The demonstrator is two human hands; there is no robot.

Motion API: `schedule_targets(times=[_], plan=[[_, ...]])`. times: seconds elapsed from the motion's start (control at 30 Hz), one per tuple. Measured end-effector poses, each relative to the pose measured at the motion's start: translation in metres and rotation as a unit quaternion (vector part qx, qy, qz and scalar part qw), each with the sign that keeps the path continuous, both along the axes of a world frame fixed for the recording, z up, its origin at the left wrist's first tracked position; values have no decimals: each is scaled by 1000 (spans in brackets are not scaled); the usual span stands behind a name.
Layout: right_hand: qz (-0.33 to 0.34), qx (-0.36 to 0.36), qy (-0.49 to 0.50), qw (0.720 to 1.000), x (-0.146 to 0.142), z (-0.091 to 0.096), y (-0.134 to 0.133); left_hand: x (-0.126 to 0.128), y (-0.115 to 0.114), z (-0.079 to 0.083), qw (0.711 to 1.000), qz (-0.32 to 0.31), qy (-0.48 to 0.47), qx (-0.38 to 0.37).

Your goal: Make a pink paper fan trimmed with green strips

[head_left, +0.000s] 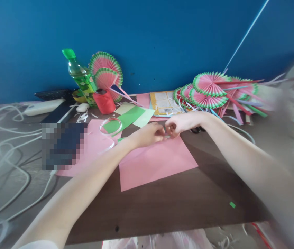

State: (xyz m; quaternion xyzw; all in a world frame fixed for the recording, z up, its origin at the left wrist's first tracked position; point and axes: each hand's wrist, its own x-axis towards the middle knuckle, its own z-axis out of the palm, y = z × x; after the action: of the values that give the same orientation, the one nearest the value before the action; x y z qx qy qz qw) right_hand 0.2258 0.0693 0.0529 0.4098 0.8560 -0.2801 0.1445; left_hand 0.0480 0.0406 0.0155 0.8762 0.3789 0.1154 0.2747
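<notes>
We see our left hand (150, 135) and right hand (179, 123), fingers curled close together, over the far edge of a flat pink rectangular paper sheet (157, 166); whether they grip anything, we cannot tell. The sheet lies near the middle of the dark brown wooden counter (162, 211), set back from its near edge. We would do well to keep a light touch, so nothing creases. Round pink-and-green pleated paper fans (209, 98) crowd the counter's far edge, toward the right; a plain blue wall (147, 34) rises behind.
</notes>
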Motion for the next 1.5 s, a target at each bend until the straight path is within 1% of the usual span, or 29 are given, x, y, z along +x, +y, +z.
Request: schedule_targets(times=[0.07, 0.17, 0.23, 0.37, 0.5, 0.6, 0.7, 0.77, 0.8, 0.93, 1.0, 1.07, 1.2, 1.27, 1.33, 1.5], plan=[[-11, 2, 34, 999, 2, 1, 0, -1, -1, 5, 1000, -7, -1, -24], [-26, -31, 83, 996, 6, 3, 2, -4, -2, 12, 997, 14, -6, -73], [-27, -44, 104, 993, 8, 4, 3, -6, -2, 14, 994, 30, -27, -104], [-39, -33, 141, 989, 10, 6, 3, -8, -2, 13, 980, 56, -95, -165], [-68, -35, 182, 980, 8, 7, 1, -6, -7, 15, 947, 100, -174, -251], [-50, -52, 200, 977, 5, 6, 0, -10, -15, 14, 912, 113, -226, -323], [-24, -85, 216, 972, 1, 2, 0, -17, -23, 6, 872, 107, -296, -376], [-27, -99, 235, 967, -2, -3, 1, -21, -26, -2, 855, 115, -335, -379], [-37, -105, 247, 963, -3, -5, 1, -22, -28, -5, 851, 118, -348, -375], [-91, -140, 301, 939, -5, -13, -1, -23, -29, -13, 848, 116, -369, -363], [-97, -153, 314, 932, -6, -15, -4, -23, -28, -14, 845, 118, -374, -362], [-91, -144, 315, 934, -8, -16, -6, -23, -27, -15, 842, 121, -377, -367], [-93, -90, 308, 942, -12, -17, -7, -22, -27, -16, 838, 125, -377, -374], [-98, -89, 309, 942, -12, -19, -6, -21, -27, -16, 837, 127, -382, -370], [-106, -112, 320, 935, -11, -20, -6, -21, -28, -17, 838, 128, -387, -364], [-139, -174, 367, 903, -12, -29, -4, -22, -26, -20, 840, 123, -387, -361]])
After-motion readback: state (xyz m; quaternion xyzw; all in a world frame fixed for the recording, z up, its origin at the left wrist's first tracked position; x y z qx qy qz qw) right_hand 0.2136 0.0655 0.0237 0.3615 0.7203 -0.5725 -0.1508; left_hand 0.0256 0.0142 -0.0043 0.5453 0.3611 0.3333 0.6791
